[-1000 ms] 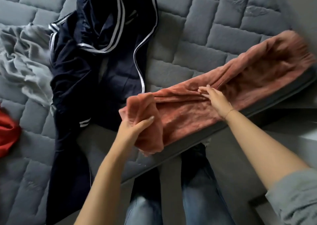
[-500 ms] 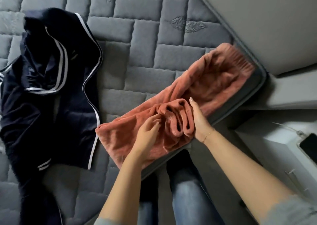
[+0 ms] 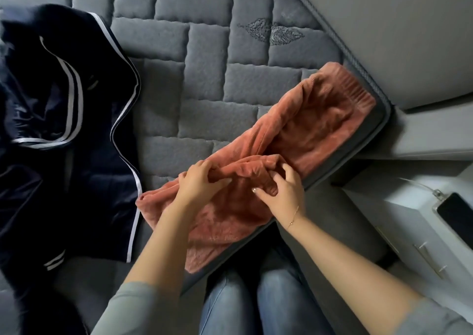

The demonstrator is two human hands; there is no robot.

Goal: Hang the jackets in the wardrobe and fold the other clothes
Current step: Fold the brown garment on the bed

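Note:
A fuzzy salmon-pink garment (image 3: 320, 130) with an elastic waistband lies along the right edge of the grey quilted mattress (image 3: 204, 61). Its near end is doubled over toward the middle. My left hand (image 3: 198, 181) grips the bunched fold from the left, fingers curled into the fabric. My right hand (image 3: 282, 186) pinches the same fold from the right. A navy jacket (image 3: 64, 130) with white piping lies spread on the mattress to the left, apart from both hands.
A grey wall or headboard (image 3: 396, 27) rises at the upper right. A pale bedside cabinet (image 3: 409, 219) with a dark phone (image 3: 458, 217) and cable stands at right. My jeans-clad legs (image 3: 256, 301) stand against the mattress edge.
The view has swung right. My left hand carried the garment's near end over onto its middle, and my right hand turned from lying flat to pinching the fold.

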